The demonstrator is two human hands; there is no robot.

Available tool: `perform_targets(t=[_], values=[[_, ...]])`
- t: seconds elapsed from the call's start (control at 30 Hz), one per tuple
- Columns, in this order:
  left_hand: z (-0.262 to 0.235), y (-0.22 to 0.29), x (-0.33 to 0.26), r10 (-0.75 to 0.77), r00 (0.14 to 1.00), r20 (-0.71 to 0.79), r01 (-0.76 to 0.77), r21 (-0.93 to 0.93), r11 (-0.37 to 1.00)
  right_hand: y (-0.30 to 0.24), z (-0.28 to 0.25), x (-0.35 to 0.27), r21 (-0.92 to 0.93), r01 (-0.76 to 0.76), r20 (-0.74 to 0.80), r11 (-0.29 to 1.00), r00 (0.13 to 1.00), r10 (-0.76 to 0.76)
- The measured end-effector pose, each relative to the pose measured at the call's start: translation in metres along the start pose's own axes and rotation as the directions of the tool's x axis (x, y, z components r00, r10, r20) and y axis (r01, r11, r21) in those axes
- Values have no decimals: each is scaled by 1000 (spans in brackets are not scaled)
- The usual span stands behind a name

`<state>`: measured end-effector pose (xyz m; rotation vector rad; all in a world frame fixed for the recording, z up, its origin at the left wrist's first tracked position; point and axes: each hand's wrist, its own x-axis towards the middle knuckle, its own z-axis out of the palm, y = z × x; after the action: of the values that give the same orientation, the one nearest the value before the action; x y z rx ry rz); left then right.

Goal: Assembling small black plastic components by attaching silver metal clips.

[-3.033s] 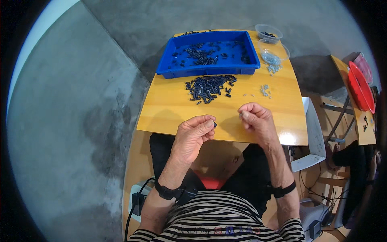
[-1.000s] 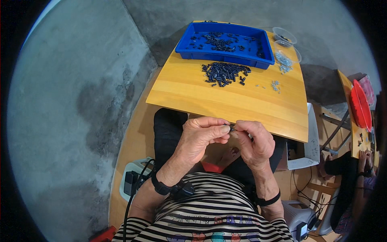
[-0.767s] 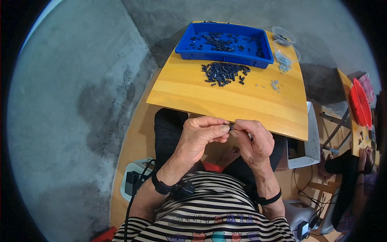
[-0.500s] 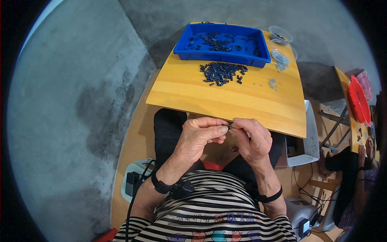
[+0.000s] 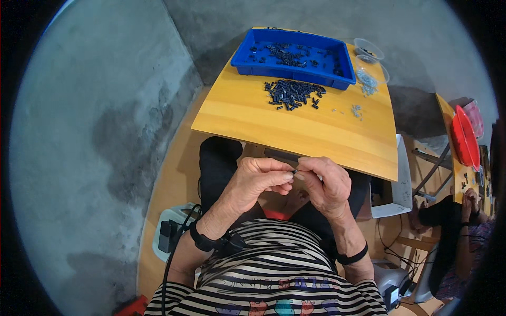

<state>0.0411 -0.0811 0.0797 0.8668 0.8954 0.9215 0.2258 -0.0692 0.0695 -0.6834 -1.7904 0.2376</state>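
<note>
One dark piece (image 5: 294, 171) between left hand (image 5: 254, 180) and right hand (image 5: 329, 187) — long axis hidden.

The person's two hands had come together. Three seconds earlier both were apart over the table (image 5: 295, 129), the right hand (image 5: 329, 185) nearer the near right corner; by now they had drawn back past the near edge, fingertips meeting. The small black piece (image 5: 294, 171), pinched before by the left hand (image 5: 250, 179) alone, sat where both met, slightly farther from that edge than half a second ago
</note>
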Motion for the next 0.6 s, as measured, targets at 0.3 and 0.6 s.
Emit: perform_targets(t=[0.3, 0.6], values=[[-3, 2, -3, 34, 999, 3, -34, -20, 999, 4, -3, -11, 594, -528, 121, 607, 805, 581], [1, 4, -6, 43, 999, -20, -42, 17, 999, 1, 0, -11, 343, -367, 110, 865, 930, 351]])
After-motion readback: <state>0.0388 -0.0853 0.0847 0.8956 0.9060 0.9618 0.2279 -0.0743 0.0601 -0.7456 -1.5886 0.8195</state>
